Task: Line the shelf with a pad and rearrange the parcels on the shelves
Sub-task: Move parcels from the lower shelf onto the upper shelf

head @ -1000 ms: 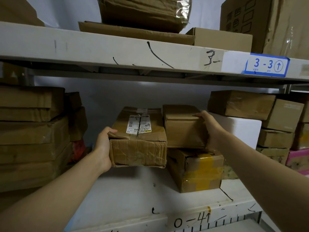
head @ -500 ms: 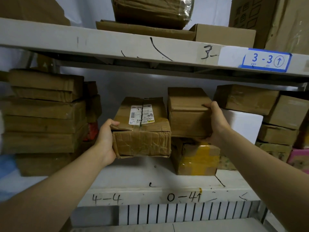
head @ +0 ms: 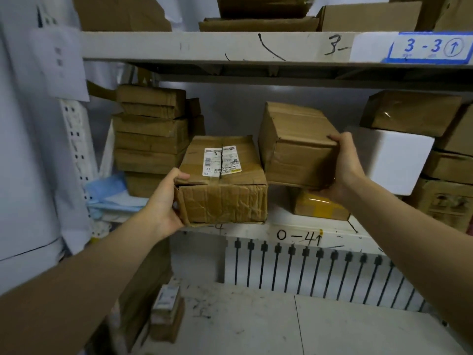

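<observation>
My left hand [head: 163, 201] grips the left end of a crumpled brown parcel with a white shipping label [head: 222, 185], held at the front edge of the middle shelf [head: 332, 234]. My right hand [head: 340, 170] grips the right side of a plain brown parcel [head: 294, 147], lifted and tilted above a yellow-taped parcel [head: 320, 204] that lies on the shelf. The two held parcels are side by side, nearly touching.
A stack of flat brown parcels [head: 151, 139] stands at the shelf's left, with blue-white soft material [head: 112, 196] beside it. A white box [head: 394, 160] and more brown parcels [head: 414, 111] fill the right. The upper shelf [head: 204, 46] carries boxes; a small parcel [head: 169, 313] stands on the lower shelf.
Both parcels have come forward and up off the shelf; the right one is now tilted clear of the yellow-taped parcel. The view has dropped, showing the lower shelf.
</observation>
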`<state>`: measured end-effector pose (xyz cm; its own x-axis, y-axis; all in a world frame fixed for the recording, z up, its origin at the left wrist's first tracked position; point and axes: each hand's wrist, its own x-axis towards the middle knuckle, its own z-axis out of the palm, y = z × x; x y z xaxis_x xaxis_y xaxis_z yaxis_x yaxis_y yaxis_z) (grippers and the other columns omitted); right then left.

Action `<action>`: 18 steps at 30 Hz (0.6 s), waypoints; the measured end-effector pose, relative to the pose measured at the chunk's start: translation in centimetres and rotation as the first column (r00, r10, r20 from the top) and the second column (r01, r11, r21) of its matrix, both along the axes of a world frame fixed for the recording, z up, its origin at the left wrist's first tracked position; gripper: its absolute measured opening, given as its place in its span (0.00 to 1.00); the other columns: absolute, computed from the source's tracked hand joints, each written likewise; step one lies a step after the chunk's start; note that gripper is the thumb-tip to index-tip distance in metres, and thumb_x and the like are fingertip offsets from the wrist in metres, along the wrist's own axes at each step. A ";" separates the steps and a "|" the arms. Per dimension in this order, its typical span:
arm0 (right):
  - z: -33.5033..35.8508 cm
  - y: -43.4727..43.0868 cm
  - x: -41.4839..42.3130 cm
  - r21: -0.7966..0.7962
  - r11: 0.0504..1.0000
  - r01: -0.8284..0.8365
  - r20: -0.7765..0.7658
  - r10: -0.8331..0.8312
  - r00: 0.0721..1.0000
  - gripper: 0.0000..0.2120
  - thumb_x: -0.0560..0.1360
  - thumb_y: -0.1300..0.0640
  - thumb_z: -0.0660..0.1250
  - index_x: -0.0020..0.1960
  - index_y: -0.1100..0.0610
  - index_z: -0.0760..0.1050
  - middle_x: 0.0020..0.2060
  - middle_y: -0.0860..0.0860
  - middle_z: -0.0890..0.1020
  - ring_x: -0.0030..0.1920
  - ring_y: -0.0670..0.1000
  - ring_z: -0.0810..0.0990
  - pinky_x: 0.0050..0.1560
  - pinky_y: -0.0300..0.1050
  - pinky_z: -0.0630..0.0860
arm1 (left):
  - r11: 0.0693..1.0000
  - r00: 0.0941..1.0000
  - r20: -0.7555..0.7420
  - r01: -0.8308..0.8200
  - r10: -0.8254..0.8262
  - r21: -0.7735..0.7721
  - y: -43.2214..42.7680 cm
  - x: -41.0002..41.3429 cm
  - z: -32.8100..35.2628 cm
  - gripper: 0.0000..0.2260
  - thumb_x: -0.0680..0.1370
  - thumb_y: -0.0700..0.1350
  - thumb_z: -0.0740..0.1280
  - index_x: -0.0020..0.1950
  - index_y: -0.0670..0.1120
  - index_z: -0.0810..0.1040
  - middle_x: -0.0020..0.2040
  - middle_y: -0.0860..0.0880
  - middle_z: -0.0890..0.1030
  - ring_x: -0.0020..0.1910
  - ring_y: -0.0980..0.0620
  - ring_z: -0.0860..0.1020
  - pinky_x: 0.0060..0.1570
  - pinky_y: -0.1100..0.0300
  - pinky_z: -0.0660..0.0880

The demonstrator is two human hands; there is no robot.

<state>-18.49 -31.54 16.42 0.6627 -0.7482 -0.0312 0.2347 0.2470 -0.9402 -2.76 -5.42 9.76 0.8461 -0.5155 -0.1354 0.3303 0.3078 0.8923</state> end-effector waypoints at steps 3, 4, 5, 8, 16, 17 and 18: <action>-1.2 2.0 -0.3 -0.024 0.999 -0.042 0.006 0.042 0.999 0.29 0.68 0.34 0.64 0.66 0.45 0.72 0.61 0.55 0.78 0.58 0.60 0.78 0.50 0.59 0.79 | 1.000 1.000 0.014 -0.023 0.023 0.014 3.3 -1.3 -1.3 0.22 0.72 0.51 0.70 0.65 0.50 0.77 0.60 0.40 0.83 0.59 0.37 0.80 0.58 0.32 0.74; -1.6 2.5 -0.4 -0.019 0.998 -0.055 0.017 0.055 0.998 0.28 0.69 0.34 0.64 0.66 0.45 0.72 0.61 0.55 0.78 0.58 0.59 0.78 0.50 0.59 0.79 | 1.000 1.000 0.012 -0.024 0.024 0.012 4.3 -1.6 -1.7 0.22 0.72 0.51 0.70 0.66 0.50 0.77 0.60 0.40 0.83 0.59 0.37 0.80 0.58 0.32 0.74; -2.1 3.0 -0.5 -0.003 0.997 -0.075 0.025 0.075 0.997 0.28 0.70 0.35 0.64 0.65 0.46 0.72 0.60 0.55 0.78 0.58 0.59 0.78 0.51 0.59 0.78 | 0.999 0.999 0.010 -0.031 0.031 0.008 5.5 -2.0 -2.2 0.22 0.72 0.51 0.70 0.66 0.50 0.76 0.60 0.40 0.83 0.59 0.37 0.80 0.58 0.32 0.74; -3.2 4.7 -0.9 0.027 0.989 -0.148 0.044 0.147 0.988 0.24 0.71 0.35 0.64 0.62 0.47 0.74 0.60 0.55 0.79 0.58 0.58 0.79 0.55 0.58 0.78 | 0.999 0.999 0.015 -0.050 0.050 -0.015 9.3 -2.8 -3.5 0.23 0.73 0.51 0.67 0.68 0.51 0.74 0.61 0.40 0.82 0.59 0.38 0.80 0.56 0.34 0.76; -5.9 10.3 -0.2 -0.083 0.937 -0.340 0.037 0.343 0.938 0.27 0.73 0.36 0.61 0.68 0.46 0.72 0.64 0.54 0.77 0.62 0.59 0.77 0.47 0.58 0.81 | 0.996 0.996 0.002 -0.084 0.084 0.037 19.1 -6.1 -8.0 0.32 0.67 0.52 0.62 0.72 0.49 0.73 0.66 0.42 0.80 0.56 0.42 0.79 0.56 0.43 0.74; -6.2 11.0 -0.1 -0.102 0.922 -0.373 0.028 0.377 0.926 0.27 0.73 0.37 0.60 0.69 0.46 0.72 0.64 0.54 0.77 0.62 0.59 0.77 0.47 0.59 0.81 | 0.995 0.996 0.004 -0.093 0.092 0.040 20.2 -6.4 -8.8 0.31 0.67 0.51 0.61 0.72 0.49 0.74 0.66 0.43 0.80 0.57 0.42 0.79 0.59 0.41 0.72; -6.6 11.8 0.1 -0.115 0.906 -0.408 0.015 0.412 0.911 0.26 0.74 0.37 0.59 0.69 0.46 0.72 0.65 0.54 0.77 0.62 0.59 0.77 0.47 0.60 0.82 | 0.994 0.995 -0.013 -0.102 0.103 0.047 21.1 -6.6 -9.8 0.31 0.68 0.51 0.60 0.71 0.49 0.75 0.67 0.43 0.80 0.59 0.41 0.78 0.63 0.39 0.69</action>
